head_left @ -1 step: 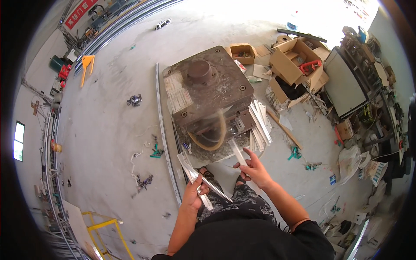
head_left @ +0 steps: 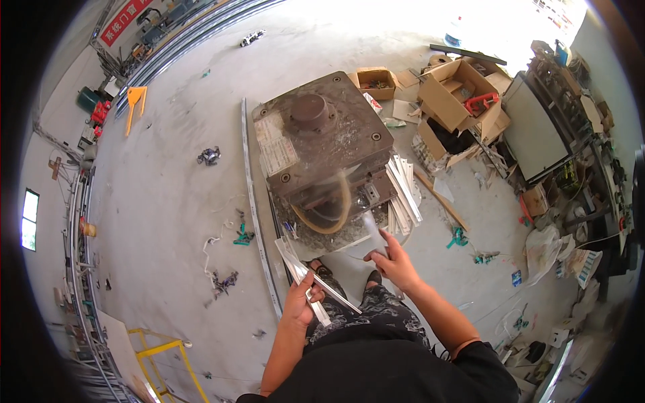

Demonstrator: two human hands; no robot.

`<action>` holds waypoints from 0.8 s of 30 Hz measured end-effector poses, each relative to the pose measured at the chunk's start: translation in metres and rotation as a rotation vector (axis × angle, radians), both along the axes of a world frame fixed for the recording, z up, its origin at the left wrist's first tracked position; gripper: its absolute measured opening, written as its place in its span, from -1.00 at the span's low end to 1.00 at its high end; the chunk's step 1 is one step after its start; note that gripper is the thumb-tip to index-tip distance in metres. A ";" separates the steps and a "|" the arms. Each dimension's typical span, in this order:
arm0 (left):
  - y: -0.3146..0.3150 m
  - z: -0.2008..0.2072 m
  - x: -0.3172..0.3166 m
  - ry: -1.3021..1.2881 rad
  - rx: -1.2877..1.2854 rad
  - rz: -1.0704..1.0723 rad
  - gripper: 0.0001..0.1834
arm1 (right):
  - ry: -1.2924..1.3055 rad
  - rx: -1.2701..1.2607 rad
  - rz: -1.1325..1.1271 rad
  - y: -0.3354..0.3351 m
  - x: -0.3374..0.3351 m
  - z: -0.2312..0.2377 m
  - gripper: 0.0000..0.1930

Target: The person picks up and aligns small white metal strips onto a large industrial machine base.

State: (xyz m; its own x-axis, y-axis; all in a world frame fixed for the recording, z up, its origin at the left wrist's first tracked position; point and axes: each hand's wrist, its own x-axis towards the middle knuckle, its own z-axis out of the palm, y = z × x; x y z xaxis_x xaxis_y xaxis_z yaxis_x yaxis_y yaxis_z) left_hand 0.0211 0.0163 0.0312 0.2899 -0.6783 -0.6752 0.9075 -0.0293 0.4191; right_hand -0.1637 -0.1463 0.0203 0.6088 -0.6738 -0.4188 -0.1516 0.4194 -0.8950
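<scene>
The left hand (head_left: 300,300) grips several white strips (head_left: 290,256) and the right hand (head_left: 396,267) pinches 1 pale strip (head_left: 375,232), both near the brown machine's (head_left: 349,131) lower edge; a printed label (head_left: 277,144) covers its left edge, a red banner (head_left: 125,20) bears white characters, and a cardboard box (head_left: 443,104) holds a red tool (head_left: 478,103)

Left fingers (head_left: 316,294) grip long white strips (head_left: 291,260); right fingers (head_left: 395,250) hold a pale strip (head_left: 374,232) near the boxy brown metal machine (head_left: 356,131).
</scene>
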 end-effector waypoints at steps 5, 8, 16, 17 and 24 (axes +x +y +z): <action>-0.001 0.000 0.001 -0.004 -0.014 -0.009 -0.85 | 0.180 -0.372 0.095 -0.010 0.010 -0.025 -0.66; -0.003 -0.004 0.002 -0.002 -0.020 -0.006 -0.86 | 0.342 -0.780 0.021 -0.012 0.026 -0.020 -0.79; -0.009 -0.003 0.002 0.041 -0.008 -0.025 -0.87 | 0.111 0.182 0.159 -0.051 0.045 -0.035 -0.83; -0.008 -0.004 0.004 0.040 -0.008 -0.025 -0.87 | 0.110 0.182 0.159 -0.054 0.044 -0.035 -0.83; -0.010 -0.007 0.012 0.040 -0.015 -0.015 -0.90 | 0.069 0.272 0.070 -0.051 0.043 -0.031 -0.79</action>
